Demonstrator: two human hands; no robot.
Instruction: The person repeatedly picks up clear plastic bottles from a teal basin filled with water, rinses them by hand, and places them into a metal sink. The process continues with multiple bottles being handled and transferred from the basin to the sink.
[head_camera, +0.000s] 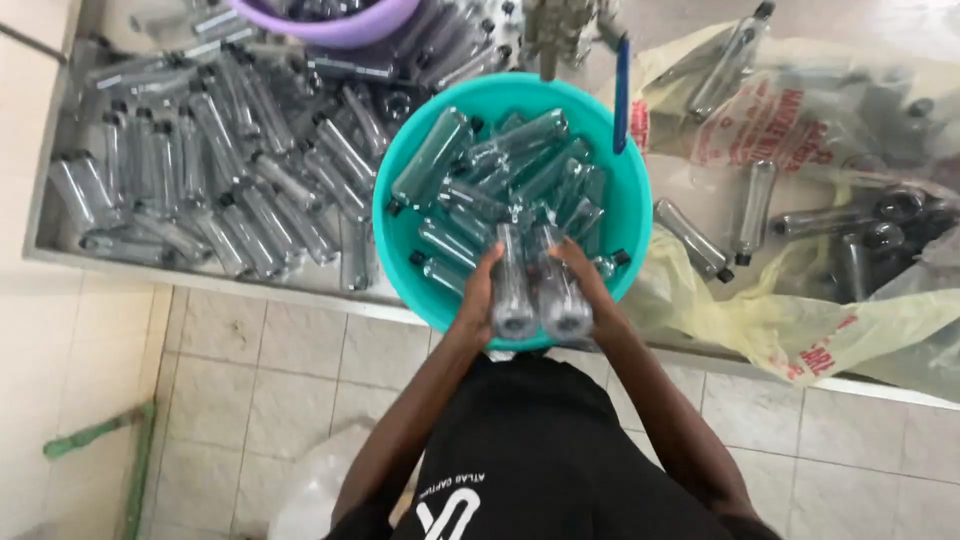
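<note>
A teal plastic basin (400, 235) sits at the near edge of a steel table, filled with several clear empty bottles with black caps. My left hand (476, 297) grips one clear bottle (513, 290) at the basin's near rim, its base toward me. Beside it, my right hand (586, 285) grips a second clear bottle (561, 292) the same way. The two bottles lie side by side, touching.
Many more clear capped bottles (230, 170) lie across the steel table (60, 255) at left. A purple basin (340, 30) stands at the back. A yellowish plastic bag (800, 330) with bottles spreads at right. Tiled floor and a green pipe (95, 432) lie below.
</note>
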